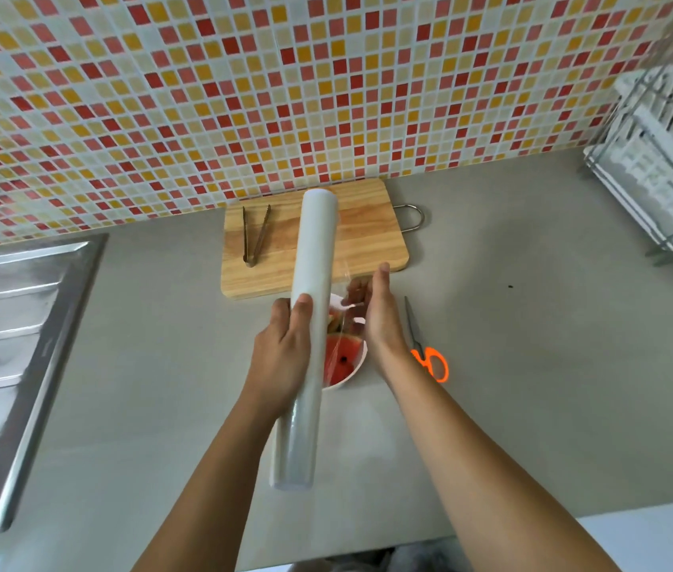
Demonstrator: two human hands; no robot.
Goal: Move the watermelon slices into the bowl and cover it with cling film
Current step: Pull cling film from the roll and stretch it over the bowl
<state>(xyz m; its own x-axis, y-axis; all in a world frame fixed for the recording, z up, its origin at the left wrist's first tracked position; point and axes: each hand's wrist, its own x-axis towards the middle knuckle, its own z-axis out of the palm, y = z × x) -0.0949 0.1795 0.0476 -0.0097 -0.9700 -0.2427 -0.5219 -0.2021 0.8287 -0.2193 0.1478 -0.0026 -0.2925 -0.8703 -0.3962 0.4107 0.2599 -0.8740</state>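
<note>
Left hand (281, 353) grips the cling film roll (310, 324), held lengthwise over the bowl (345, 381). Right hand (380, 319) pinches the loose film (346, 280), evidently to stretch a sheet across. Watermelon slices (336, 359) sit in the bowl on the bench (532, 365). Scissors (425, 348) lie beside it, presumably for cutting.

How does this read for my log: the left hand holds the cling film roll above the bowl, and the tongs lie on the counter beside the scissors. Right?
No: the head view shows the tongs on the cutting board, not beside the scissors. The left hand does hold the cling film roll above the bowl.
</note>
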